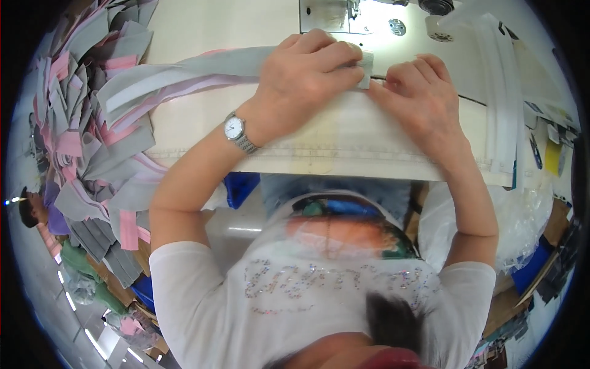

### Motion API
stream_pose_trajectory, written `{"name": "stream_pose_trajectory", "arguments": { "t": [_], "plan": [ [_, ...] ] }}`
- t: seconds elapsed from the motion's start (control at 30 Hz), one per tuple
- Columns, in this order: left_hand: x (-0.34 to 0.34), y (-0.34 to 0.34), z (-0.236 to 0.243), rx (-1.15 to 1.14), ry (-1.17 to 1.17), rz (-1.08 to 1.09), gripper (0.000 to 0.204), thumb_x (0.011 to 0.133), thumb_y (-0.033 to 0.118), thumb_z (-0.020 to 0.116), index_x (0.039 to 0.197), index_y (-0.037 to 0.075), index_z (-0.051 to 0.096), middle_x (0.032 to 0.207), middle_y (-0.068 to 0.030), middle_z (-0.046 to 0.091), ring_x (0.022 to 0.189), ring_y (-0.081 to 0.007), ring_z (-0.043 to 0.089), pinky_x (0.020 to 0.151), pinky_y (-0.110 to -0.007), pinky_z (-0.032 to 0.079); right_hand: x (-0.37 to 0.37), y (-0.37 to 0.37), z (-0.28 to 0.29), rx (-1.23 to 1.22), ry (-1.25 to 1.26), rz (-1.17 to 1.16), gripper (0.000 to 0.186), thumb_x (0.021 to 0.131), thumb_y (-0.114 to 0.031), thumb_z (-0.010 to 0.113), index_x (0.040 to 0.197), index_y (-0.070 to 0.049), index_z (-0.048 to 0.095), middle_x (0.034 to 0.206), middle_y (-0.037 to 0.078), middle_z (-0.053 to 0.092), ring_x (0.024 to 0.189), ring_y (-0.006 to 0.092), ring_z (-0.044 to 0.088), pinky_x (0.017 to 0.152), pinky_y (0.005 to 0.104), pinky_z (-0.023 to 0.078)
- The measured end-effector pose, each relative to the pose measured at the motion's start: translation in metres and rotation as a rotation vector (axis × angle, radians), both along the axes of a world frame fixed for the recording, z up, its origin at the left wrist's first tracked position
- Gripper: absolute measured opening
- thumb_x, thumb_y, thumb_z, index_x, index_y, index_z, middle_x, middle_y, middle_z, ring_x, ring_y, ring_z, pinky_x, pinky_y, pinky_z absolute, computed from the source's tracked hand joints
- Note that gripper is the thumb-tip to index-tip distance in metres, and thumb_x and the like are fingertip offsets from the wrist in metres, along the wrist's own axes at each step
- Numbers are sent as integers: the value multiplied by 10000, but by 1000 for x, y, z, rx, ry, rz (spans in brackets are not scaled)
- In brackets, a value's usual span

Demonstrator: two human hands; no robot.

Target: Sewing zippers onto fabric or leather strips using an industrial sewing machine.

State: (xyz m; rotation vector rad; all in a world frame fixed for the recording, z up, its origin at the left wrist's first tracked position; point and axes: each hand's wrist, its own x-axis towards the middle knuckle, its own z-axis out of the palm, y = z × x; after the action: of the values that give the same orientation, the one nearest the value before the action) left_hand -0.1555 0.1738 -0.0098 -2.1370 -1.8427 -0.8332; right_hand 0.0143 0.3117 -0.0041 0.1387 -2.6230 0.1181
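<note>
My left hand (307,77), with a watch (234,128) at its wrist, is closed over the end of a long grey fabric strip (215,64). The strip's short end shows past my fingertips, and its tail runs left beside a pale lilac strip (196,86). Close to that end is my right hand (424,89), its fingers curled and its thumb by the strip's corner. Whatever its fingers pinch, if anything, is too small to make out. Just beyond both hands lies the metal needle plate (322,15) of a sewing machine.
A large heap of grey and pink fabric strips (86,123) hangs over the table's left side. Bobbin-like metal disc (397,27) and round machine parts (436,6) sit at the far side. Clear plastic (516,221) and scissors-like tool (536,152) are at right.
</note>
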Motion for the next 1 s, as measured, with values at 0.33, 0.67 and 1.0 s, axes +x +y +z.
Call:
{"name": "stream_pose_trajectory", "arguments": {
  "t": [0.33, 0.67, 1.0],
  "plan": [
    [6, 5, -10, 54, -21, 81, 222, 655, 151, 658, 873, 161, 698, 937, 71, 668, 816, -162, 580, 679, -282, 453, 2, 2, 9, -12, -103, -8, 252, 677, -75, 602, 909, -163, 646, 789, 21, 500, 766, 184, 541, 859, 382, 429],
    [16, -7, -2, -158, 141, 98, 330, 733, 154, 591, 1060, 128, 634, 1074, 44, 560, 981, -192, 501, 783, -330, 408, 1, 7, 3, -288, -30, -94, 290, 672, -53, 624, 928, -169, 695, 824, 6, 536, 730, 184, 546, 779, 349, 437],
    [1, -11, -4, -27, 32, -1, 314, 709, 136, 611, 1019, 122, 655, 1051, 22, 624, 941, -209, 557, 755, -308, 450, -7, 2, -4, -59, -44, -250, 341, 691, -27, 625, 952, -228, 714, 807, -11, 528, 771, 169, 536, 767, 322, 419]
  ]
}}
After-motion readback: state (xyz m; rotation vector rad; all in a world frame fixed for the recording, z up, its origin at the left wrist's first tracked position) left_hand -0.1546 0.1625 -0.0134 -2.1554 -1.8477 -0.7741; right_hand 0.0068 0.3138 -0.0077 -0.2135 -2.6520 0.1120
